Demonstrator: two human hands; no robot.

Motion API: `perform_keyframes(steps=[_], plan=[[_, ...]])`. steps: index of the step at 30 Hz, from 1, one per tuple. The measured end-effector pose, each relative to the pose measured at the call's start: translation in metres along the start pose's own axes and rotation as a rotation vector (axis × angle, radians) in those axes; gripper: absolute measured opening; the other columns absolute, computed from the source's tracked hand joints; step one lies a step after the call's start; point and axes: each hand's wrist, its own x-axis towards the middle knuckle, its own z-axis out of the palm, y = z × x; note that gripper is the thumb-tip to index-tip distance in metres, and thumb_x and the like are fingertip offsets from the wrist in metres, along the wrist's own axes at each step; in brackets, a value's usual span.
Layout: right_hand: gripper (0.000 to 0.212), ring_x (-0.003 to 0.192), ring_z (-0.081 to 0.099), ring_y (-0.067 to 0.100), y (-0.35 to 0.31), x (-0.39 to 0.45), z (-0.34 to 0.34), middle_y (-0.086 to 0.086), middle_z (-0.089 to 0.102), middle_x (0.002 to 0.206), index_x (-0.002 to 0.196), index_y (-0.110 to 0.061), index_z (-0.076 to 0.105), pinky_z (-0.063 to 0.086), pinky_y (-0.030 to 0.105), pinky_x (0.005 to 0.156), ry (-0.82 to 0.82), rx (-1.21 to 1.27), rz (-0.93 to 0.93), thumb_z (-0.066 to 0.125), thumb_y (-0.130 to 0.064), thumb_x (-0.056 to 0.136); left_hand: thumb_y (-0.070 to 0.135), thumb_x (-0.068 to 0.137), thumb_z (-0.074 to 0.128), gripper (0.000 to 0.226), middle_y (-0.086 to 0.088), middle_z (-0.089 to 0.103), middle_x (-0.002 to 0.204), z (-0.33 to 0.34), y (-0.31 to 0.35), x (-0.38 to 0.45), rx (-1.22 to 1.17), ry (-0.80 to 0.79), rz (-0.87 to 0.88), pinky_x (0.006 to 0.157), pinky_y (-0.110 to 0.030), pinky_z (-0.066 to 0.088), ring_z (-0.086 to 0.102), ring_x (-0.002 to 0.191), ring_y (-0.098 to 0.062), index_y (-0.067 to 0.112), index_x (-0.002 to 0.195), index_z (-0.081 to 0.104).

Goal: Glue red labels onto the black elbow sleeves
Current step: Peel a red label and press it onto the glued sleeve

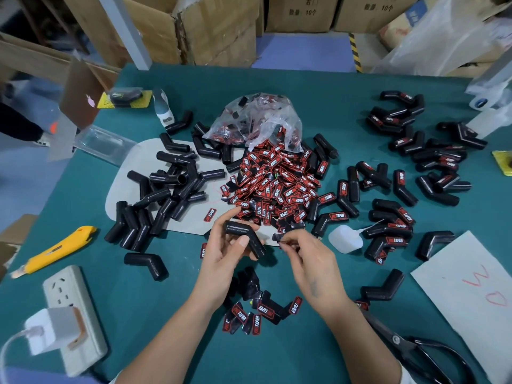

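Note:
My left hand grips a plain black elbow sleeve just above the green table. My right hand pinches a small label with its dark back up, close to the sleeve's right end. A big heap of red labels spills from a clear bag in the middle. Plain sleeves are piled on the left. Sleeves that carry red labels lie on the right. A small white glue bottle lies right of my right hand.
A few loose labels lie between my forearms. A yellow utility knife and a power strip with a charger are at the left. Black scissors and a white card lie at the right. Cardboard boxes stand behind the table.

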Motion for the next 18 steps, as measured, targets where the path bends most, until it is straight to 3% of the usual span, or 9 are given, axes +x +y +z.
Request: perform_keyframes(steps=[2, 5, 11, 13, 15, 18], plan=[[0.026, 0.087, 0.069, 0.005, -0.002, -0.001, -0.001, -0.021, 0.07, 0.091, 0.102, -0.042, 0.052, 0.056, 0.026, 0.077, -0.082, 0.167, 0.176, 0.066, -0.02, 0.103, 0.045, 0.098, 0.072, 0.055, -0.011, 0.07, 0.129, 0.0, 0.0, 0.0, 0.015, -0.004, -0.006, 0.083, -0.032, 0.057, 0.069, 0.107, -0.026, 0.028, 0.147, 0.053], [0.034, 0.091, 0.074, 0.004, -0.007, 0.001, -0.006, -0.022, 0.073, 0.094, 0.105, -0.049, 0.06, 0.055, 0.018, 0.081, -0.047, 0.401, 0.266, 0.068, -0.016, 0.102, 0.048, 0.096, 0.074, 0.049, -0.011, 0.072, 0.128, 0.002, -0.001, 0.0, 0.014, -0.005, -0.012, 0.089, -0.038, 0.057, 0.07, 0.109, -0.029, 0.026, 0.139, 0.063], [0.023, 0.097, 0.076, 0.018, -0.019, 0.0, -0.013, 0.002, 0.079, 0.102, 0.096, -0.031, 0.072, 0.057, 0.021, 0.075, 0.034, 0.83, 0.316, 0.069, -0.008, 0.1, 0.04, 0.102, 0.068, 0.042, -0.016, 0.072, 0.12, 0.005, 0.001, -0.003, -0.119, -0.083, -0.021, 0.075, -0.036, 0.061, 0.073, 0.105, -0.035, 0.022, 0.139, 0.058], [0.021, 0.092, 0.072, 0.014, -0.022, 0.002, -0.013, 0.002, 0.077, 0.106, 0.09, -0.026, 0.073, 0.055, 0.023, 0.071, 0.022, 0.888, 0.325, 0.073, -0.006, 0.096, 0.041, 0.103, 0.067, 0.045, -0.019, 0.07, 0.12, 0.006, 0.001, -0.003, -0.136, -0.093, -0.031, 0.073, -0.036, 0.062, 0.073, 0.106, -0.039, 0.025, 0.143, 0.054], [0.018, 0.079, 0.065, 0.012, -0.024, 0.003, -0.013, -0.001, 0.071, 0.097, 0.086, -0.028, 0.073, 0.052, 0.022, 0.069, 0.02, 0.925, 0.366, 0.076, -0.011, 0.09, 0.042, 0.103, 0.066, 0.048, -0.02, 0.07, 0.12, 0.007, 0.001, -0.004, -0.129, -0.09, -0.034, 0.073, -0.036, 0.061, 0.073, 0.106, -0.039, 0.027, 0.146, 0.051], [0.013, 0.074, 0.066, 0.015, -0.025, 0.003, -0.012, -0.002, 0.07, 0.088, 0.093, -0.027, 0.075, 0.055, 0.022, 0.07, -0.022, 1.047, 0.449, 0.077, -0.015, 0.088, 0.038, 0.103, 0.066, 0.05, -0.019, 0.07, 0.122, 0.007, 0.0, -0.005, -0.121, -0.095, -0.057, 0.076, -0.036, 0.059, 0.072, 0.105, -0.034, 0.029, 0.149, 0.049]])
